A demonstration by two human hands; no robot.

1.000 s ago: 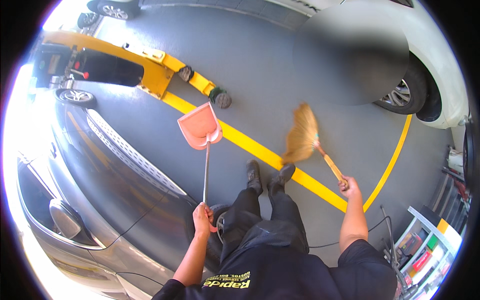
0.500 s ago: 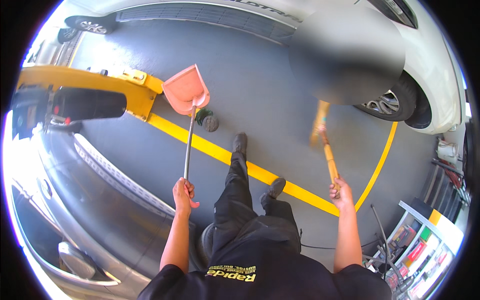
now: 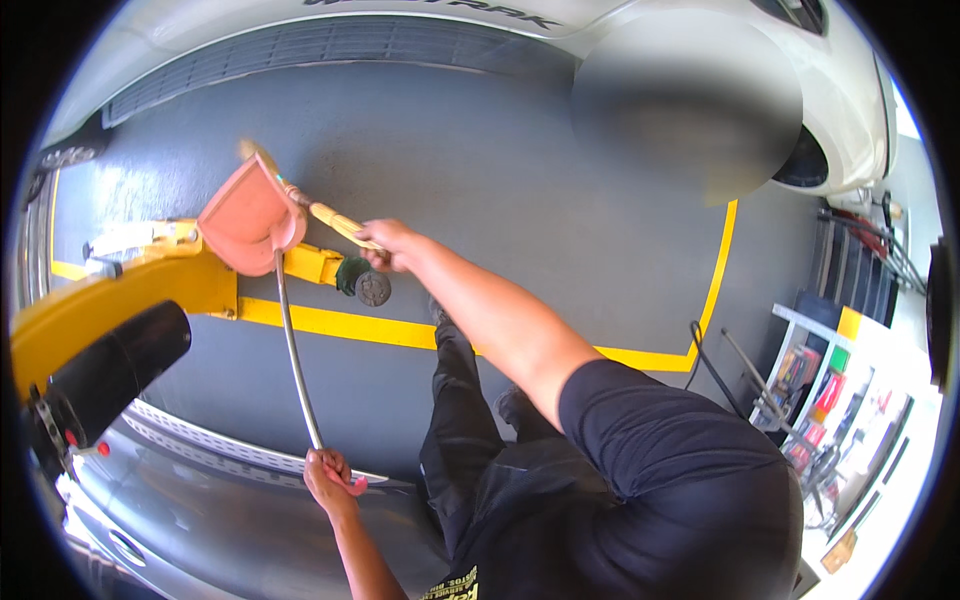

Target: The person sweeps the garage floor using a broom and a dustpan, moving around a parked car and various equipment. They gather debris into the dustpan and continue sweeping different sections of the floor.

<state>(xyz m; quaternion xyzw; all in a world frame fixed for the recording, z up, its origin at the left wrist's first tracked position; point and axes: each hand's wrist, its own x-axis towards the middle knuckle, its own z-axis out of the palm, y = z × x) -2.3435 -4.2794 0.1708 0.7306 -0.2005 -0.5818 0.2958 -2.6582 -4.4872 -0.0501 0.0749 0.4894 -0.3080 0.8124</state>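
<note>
My left hand [image 3: 328, 478] is closed round the end of the long metal handle of a pink dustpan [image 3: 248, 212]. The pan is held out to the far left, in front of a yellow metal arm. My right arm reaches across to the left, and my right hand [image 3: 388, 246] grips the yellowish handle of a short broom [image 3: 338, 222]. The broom runs behind the pan's right edge, and most of its head is hidden by the pan. I cannot tell whether broom and pan touch.
The yellow lift arm [image 3: 130, 300] with a round dark pad [image 3: 373, 289] juts in from the left. A grey car [image 3: 250, 530] stands near left, a white vehicle [image 3: 240, 45] along the far side. Yellow lines [image 3: 380, 328] mark the grey floor. A shelf cart [image 3: 830, 390] stands at right.
My right hand has swung the broom from the right across to the dustpan. The dustpan has shifted left in view, and my left hand sits lower and further left.
</note>
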